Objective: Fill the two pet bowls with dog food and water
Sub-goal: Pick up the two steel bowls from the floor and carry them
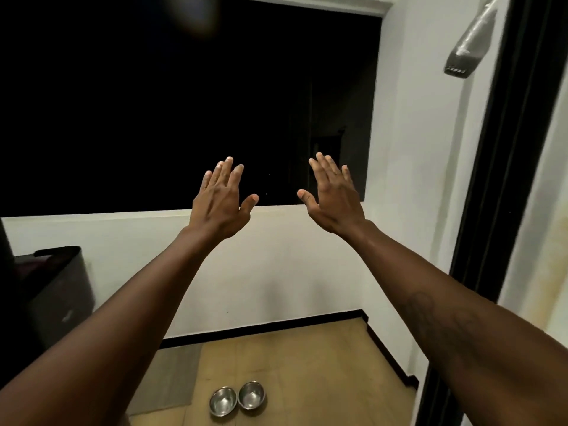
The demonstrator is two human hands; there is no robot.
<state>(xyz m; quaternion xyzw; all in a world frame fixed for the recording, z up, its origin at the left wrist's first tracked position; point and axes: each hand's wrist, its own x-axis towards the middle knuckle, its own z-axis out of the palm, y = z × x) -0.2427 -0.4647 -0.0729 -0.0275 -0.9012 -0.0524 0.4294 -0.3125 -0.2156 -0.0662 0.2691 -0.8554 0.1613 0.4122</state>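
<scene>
Two shiny metal pet bowls stand side by side on the tan floor at the bottom of the view, the left bowl [223, 401] touching or nearly touching the right bowl [251, 395]. Both look empty. My left hand [221, 199] and my right hand [333, 196] are raised out in front of me at arm's length, backs toward me, fingers straight and spread. They hold nothing and are far above the bowls. No dog food or water container is in view.
A low white wall [261, 272] with a black baseboard stands behind the bowls, with a dark opening above it. A dark bin [58, 290] sits at the left. A black door frame [504, 179] runs down the right. A grey mat [172, 379] lies left of the bowls.
</scene>
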